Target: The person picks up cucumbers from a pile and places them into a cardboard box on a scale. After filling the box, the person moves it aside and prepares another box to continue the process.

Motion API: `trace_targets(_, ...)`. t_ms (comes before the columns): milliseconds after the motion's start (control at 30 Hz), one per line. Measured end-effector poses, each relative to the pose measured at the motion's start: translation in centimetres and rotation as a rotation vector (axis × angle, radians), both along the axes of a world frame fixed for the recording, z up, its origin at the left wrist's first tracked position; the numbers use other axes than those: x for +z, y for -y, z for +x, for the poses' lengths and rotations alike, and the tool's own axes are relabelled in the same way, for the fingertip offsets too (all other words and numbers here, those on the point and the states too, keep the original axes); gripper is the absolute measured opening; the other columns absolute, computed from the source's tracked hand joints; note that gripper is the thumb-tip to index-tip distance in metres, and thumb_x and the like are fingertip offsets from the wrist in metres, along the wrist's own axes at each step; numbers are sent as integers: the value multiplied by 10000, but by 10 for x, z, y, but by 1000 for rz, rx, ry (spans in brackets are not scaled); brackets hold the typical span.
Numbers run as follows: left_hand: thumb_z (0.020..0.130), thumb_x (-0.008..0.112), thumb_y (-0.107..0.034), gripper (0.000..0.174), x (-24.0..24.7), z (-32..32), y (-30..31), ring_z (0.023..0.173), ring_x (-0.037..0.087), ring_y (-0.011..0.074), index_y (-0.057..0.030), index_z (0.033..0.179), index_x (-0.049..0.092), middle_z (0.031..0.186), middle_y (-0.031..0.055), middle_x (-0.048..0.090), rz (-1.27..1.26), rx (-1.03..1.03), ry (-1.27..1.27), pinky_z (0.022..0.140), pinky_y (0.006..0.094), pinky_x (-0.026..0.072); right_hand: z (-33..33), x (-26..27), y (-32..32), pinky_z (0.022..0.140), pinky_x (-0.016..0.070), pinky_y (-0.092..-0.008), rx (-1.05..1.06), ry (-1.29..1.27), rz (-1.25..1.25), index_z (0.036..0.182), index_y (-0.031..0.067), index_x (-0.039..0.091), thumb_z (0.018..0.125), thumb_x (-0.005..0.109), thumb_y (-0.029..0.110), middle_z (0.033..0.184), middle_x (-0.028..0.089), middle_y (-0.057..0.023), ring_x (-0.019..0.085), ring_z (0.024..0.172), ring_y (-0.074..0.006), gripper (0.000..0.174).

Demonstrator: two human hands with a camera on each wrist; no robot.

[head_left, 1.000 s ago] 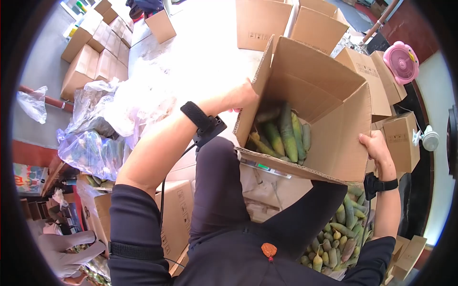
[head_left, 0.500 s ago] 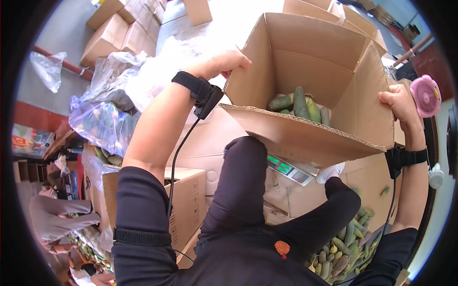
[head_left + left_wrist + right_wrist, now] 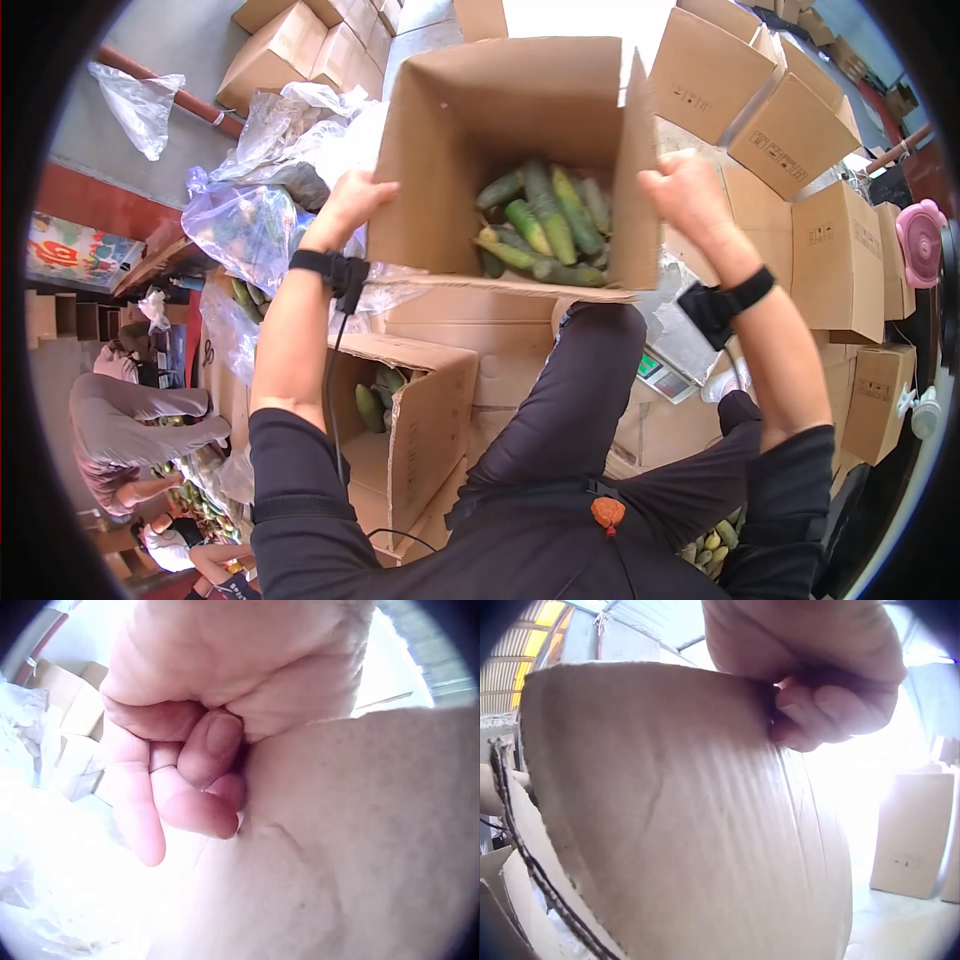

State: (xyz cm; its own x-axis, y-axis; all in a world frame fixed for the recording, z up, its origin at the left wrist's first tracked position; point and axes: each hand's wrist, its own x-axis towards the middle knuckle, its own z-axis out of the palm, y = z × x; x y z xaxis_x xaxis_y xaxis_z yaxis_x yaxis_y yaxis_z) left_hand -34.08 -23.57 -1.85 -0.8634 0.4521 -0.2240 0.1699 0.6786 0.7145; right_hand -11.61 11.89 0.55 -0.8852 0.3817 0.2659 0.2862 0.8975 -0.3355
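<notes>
An open cardboard box (image 3: 430,120) is held up in front of the body, its mouth tipped toward the head camera. Several green and yellowish cucumbers (image 3: 548,215) lie together at its bottom. My left hand (image 3: 352,208) grips the left wall's upper edge; the left wrist view shows curled fingertips (image 3: 214,746) against the cardboard. On the opposite side, my right hand (image 3: 692,198) pinches the right wall's edge. In the right wrist view, curled fingers (image 3: 832,712) stand at that flap (image 3: 667,787).
Below the box, right of my knee, is a scale with a lit green display (image 3: 660,375). Another open box (image 3: 430,430) with cucumbers stands lower left. Plastic bags (image 3: 240,215) lie left, closed-in boxes (image 3: 840,270) stand right, and loose cucumbers (image 3: 715,540) lie by my right leg.
Both hands have carried the box leftward, away from above the scale, and its mouth now faces the camera more, showing more cucumbers. The head view has swung left.
</notes>
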Motion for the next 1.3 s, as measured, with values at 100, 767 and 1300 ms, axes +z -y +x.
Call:
trace_targets(100, 776, 650, -248, 316, -1, -12, 58, 687, 634, 173, 39, 907, 671, 748, 100, 675, -187, 17, -100, 664, 315, 496, -22, -26, 57, 762, 532, -464, -21, 134, -169, 798, 35, 673, 766, 530, 225, 821, 666, -211, 655, 797, -382, 239)
trace_targets(767, 781, 670, -209, 279, -45, -5, 268, 962, 608, 397, -9, 977, 679, 980, 239, 651, -857, 332, -334, 825, 449, 480, -37, -52, 241, 800, 485, -487, 393, 326, -816, 831, 8, 651, 851, 523, 272, 878, 655, -215, 618, 885, -412, 294)
trace_targets(1300, 763, 656, -159, 374, 12, -23, 91, 1043, 537, 410, -9, 1101, 602, 1086, 247, 580, -786, 172, -670, 881, 461, 453, 206, -104, -37, 512, 457, -260, -243, 98, -1045, 705, 0, 601, 868, 562, 191, 658, 628, -56, 577, 549, -114, 254)
